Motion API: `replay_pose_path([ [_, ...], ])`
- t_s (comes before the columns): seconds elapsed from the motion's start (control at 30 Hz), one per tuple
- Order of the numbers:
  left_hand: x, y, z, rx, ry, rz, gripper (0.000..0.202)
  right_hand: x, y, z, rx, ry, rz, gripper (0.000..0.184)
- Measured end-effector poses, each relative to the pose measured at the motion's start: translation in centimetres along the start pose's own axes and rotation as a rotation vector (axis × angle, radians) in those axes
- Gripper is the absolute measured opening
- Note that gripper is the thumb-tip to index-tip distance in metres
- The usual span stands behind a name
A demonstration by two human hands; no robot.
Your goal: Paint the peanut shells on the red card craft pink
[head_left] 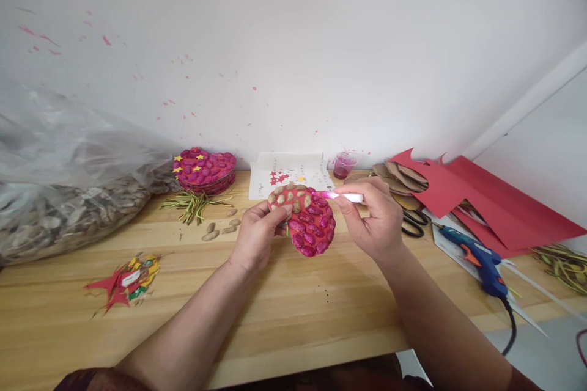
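Observation:
My left hand [257,235] pinches the left edge of a red heart-shaped card [306,220] covered with peanut shells. The lower shells are painted pink and the upper ones are bare tan. My right hand [373,220] grips a white paintbrush [346,197], its pink tip touching the shells near the top of the card. Both hands are held just above the wooden table [275,305]. A small cup of pink paint [343,165] stands behind them by the wall.
A stack of finished pink hearts with yellow stars [204,170] sits at the back left. Also present: a plastic bag of shells [68,201], loose shells [220,229], green stems [195,203], paper scraps [126,281], scissors [415,223], red paper [481,201], a blue glue gun [477,259].

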State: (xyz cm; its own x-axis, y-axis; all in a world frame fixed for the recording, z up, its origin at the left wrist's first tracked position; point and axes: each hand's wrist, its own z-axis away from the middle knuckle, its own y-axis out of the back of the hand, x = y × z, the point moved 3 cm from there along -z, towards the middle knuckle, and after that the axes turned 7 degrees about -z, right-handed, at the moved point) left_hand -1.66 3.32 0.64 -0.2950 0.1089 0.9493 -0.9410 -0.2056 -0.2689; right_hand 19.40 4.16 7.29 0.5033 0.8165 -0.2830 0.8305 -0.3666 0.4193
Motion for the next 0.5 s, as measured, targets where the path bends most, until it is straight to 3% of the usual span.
replay_pose_path([
  [0.3,0.47,-0.34,0.5,-0.006,-0.058,-0.097,0.032,-0.21,-0.72,0.11,-0.085,0.094,0.077,0.008],
  [0.5,0.28,-0.06,0.26,0.019,-0.037,-0.051,0.033,-0.61,-0.61,-0.01,-0.098,0.131,0.125,0.008],
])
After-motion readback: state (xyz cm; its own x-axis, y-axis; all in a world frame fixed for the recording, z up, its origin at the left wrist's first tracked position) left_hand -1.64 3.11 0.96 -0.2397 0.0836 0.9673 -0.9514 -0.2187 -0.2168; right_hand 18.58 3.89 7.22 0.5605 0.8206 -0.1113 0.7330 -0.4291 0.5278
